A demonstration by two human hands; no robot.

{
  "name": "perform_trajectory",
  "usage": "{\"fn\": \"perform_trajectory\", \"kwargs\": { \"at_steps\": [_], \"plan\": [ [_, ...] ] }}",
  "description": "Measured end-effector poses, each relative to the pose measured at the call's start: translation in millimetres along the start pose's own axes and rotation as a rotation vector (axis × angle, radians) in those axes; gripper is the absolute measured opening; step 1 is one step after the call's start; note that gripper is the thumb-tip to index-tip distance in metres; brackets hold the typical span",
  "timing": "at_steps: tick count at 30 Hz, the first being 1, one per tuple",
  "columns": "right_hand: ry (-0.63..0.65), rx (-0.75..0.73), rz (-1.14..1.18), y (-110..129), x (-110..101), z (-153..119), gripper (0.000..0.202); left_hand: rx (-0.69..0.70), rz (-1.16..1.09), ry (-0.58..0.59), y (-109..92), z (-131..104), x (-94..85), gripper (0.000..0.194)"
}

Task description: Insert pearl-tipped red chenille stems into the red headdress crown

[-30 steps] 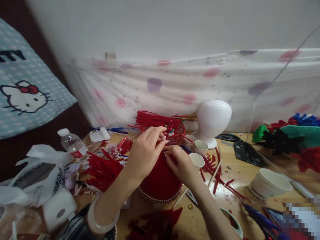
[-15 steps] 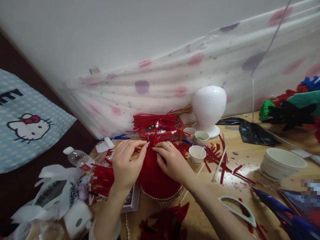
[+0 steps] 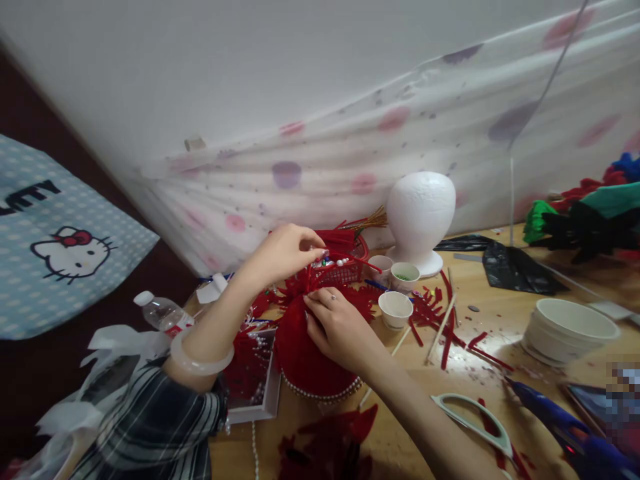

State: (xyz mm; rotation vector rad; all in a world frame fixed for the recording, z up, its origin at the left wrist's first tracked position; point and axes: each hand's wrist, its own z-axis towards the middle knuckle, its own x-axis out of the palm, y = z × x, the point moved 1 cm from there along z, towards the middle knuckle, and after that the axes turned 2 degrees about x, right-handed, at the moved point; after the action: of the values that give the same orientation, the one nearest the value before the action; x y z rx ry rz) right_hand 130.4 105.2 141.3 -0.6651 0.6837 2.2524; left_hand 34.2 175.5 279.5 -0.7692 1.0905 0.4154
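Dotted sheeting behind a littered desk, beaded red cap between two hands

Pale wall (image 3: pixel 250 73) and dotted plastic sheeting (image 3: pixel 340 157) rise behind the wooden desk (image 3: pixel 470 380), where a domed red cap (image 3: pixel 310 363) stands near the middle. Pearl trim (image 3: pixel 320 399) already runs along its visible lower edge, and red stems (image 3: pixel 309 277) rise at its top with small beads (image 3: pixel 341 262) near them. Whether those stems are fastened cannot be seen; other red pieces lie loose across the surface.

At the crown, the right hand (image 3: pixel 345 330) has its grip drawn nearly closed at the stems' base, though its fingers hide whatever is pinched. Above, the left hand (image 3: pixel 285 257) brings thumb and fingers almost together beside the beads; whether it grasps one, I cannot tell.

Just behind is a red basket (image 3: pixel 347 275). A white foam head (image 3: pixel 420 213) stands beside the paper cups (image 3: pixel 395 312), with scissors (image 3: pixel 504 437) and a blue glue gun (image 3: pixel 560 420) to the right.
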Motion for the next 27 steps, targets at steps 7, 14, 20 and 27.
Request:
{"fn": "perform_trajectory", "kwargs": {
  "at_steps": [7,14,20,27],
  "plan": [
    [-0.004,-0.029,-0.037,-1.1,-0.5,1.8,0.025,0.013,0.126,0.081,-9.5,2.3,-5.0,0.032],
    [-0.018,-0.007,-0.054,0.1,-0.2,1.4,0.024,0.116,0.286,-0.008,-13.0,-34.1,-8.3,0.037],
    [-0.019,-0.019,-0.093,-1.0,4.8,-0.7,0.023,0.129,0.345,0.053,-19.3,-32.4,-0.6,0.041],
    [-0.013,-0.034,-0.098,-1.4,5.4,-0.4,0.024,0.153,0.428,0.141,-11.7,4.9,14.6,0.040]
  ]
}}
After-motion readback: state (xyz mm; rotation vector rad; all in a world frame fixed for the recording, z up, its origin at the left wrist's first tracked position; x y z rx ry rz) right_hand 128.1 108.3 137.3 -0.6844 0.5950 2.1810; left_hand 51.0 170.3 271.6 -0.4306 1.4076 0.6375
